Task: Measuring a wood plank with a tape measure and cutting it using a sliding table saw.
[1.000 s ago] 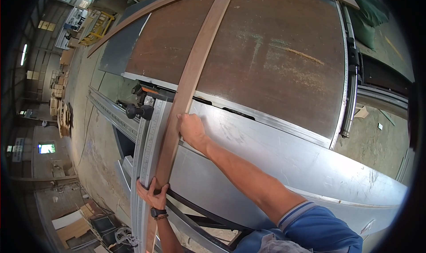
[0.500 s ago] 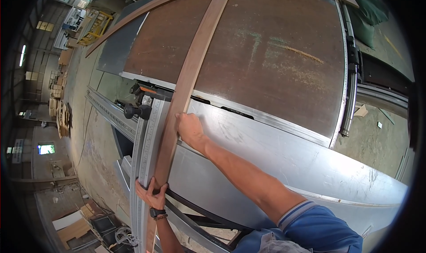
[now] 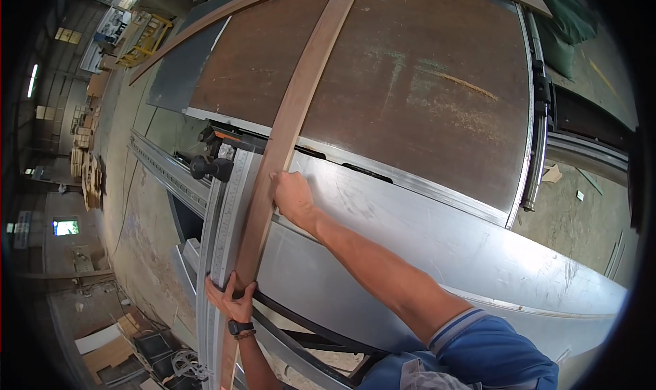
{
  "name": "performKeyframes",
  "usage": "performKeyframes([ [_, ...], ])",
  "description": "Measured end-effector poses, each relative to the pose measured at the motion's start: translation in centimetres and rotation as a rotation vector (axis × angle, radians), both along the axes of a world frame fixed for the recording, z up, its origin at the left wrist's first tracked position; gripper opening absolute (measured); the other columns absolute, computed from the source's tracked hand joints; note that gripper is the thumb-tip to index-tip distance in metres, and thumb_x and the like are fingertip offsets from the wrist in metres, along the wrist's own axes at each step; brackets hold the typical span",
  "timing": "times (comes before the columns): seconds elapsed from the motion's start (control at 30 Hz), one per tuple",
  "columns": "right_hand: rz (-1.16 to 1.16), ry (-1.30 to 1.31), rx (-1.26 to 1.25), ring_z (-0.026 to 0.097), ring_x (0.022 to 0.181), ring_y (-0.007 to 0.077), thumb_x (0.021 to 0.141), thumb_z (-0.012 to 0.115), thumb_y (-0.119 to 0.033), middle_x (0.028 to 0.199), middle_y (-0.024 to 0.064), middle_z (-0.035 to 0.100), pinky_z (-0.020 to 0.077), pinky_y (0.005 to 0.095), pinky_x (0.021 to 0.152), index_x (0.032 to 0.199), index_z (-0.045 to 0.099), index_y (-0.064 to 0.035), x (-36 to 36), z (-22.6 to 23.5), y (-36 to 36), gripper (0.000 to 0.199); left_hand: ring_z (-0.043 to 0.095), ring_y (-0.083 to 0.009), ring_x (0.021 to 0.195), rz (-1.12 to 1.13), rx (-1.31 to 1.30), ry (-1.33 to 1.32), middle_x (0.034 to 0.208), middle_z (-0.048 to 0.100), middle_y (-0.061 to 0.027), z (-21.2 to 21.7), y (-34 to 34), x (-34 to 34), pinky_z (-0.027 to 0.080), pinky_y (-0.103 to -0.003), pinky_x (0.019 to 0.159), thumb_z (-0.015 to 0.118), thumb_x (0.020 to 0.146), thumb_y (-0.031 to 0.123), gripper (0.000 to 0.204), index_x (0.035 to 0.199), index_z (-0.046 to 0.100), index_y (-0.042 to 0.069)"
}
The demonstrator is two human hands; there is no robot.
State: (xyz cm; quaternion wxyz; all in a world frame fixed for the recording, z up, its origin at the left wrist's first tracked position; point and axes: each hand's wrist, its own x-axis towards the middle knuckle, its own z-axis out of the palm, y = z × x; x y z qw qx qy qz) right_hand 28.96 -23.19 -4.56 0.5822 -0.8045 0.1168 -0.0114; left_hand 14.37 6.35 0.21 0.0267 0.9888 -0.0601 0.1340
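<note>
A long, straight, reddish-brown wooden strip [image 3: 307, 82] lies flat, its broad face up and a narrow, lighter side edge showing toward 3 o'clock. It slants across the view from 12 o'clock to 7 o'clock, its far part over the brown, scuffed counter [image 3: 437, 144]. Along its 9 o'clock side, just beside its near half, runs a straight, silver-grey metal fence [image 3: 233, 219] with a ruled scale along its top. The curled right hand [image 3: 294, 197] touches the strip's 3 o'clock edge; nearer 7 o'clock, the spread left hand [image 3: 232, 300] spans fence and strip.
</note>
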Motion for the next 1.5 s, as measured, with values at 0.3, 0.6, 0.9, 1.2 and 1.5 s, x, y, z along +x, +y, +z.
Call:
performKeyframes([
  [0.3,-0.01,-0.035,0.015,0.064,0.047,0.0273,0.098,0.044,-0.015,0.056,0.0184,0.061,0.0554,0.0376,0.054,0.095,0.068,0.0054,0.6,-0.7,0.6,0.032,0.035,-0.0427,0.13,-0.028,-0.01,-0.039,0.144,0.036,-0.022,0.0,0.3,0.5,0.027,-0.054,0.109,0.089,0.048,0.026,0.06,0.106,0.074,0.017],
  [0.6,-0.066,-0.061,0.018,0.062,0.043,0.0254,0.1,0.043,-0.022,0.052,0.0162,0.06,0.055,0.0364,0.052,0.076,0.065,0.0087,1.4,-1.3,1.4,0.044,0.036,-0.0443,0.127,-0.047,-0.009,-0.053,0.141,0.038,-0.0242,-0.1,0.8,1.2,0.027,-0.056,0.106,0.088,0.048,0.03,0.059,0.103,0.074,0.017],
  [0.9,-0.034,-0.029,0.042,0.062,0.042,0.0252,0.101,0.041,-0.024,0.052,0.0159,0.06,0.0548,0.0358,0.051,0.071,0.063,0.0086,1.8,-0.8,1.4,0.049,0.036,-0.0432,0.129,-0.05,-0.011,-0.058,0.143,0.038,-0.0229,0.2,0.8,1.5,0.028,-0.054,0.108,0.089,0.047,0.025,0.06,0.105,0.074,0.016],
  [1.2,0.048,0.126,0.102,0.067,0.071,0.0385,0.095,0.045,-0.014,0.074,0.0247,0.065,0.055,0.0455,0.071,0.097,0.069,0.0,1.9,0.8,0.7,0.027,0.036,-0.044,0.129,-0.057,-0.006,-0.066,0.143,0.037,-0.0247,0.2,1.0,2.1,0.028,-0.054,0.107,0.089,0.048,0.026,0.058,0.104,0.074,0.016],
  [1.5,0.042,0.141,0.158,0.066,0.054,0.0322,0.095,0.044,-0.014,0.059,0.0201,0.063,0.0558,0.0412,0.063,0.093,0.068,0.0031,2.0,1.4,0.7,0.029,0.036,-0.0453,0.126,-0.059,-0.018,-0.083,0.14,0.038,-0.0241,-0.1,1.6,2.4,0.026,-0.057,0.106,0.087,0.048,0.033,0.061,0.105,0.073,0.017],
])
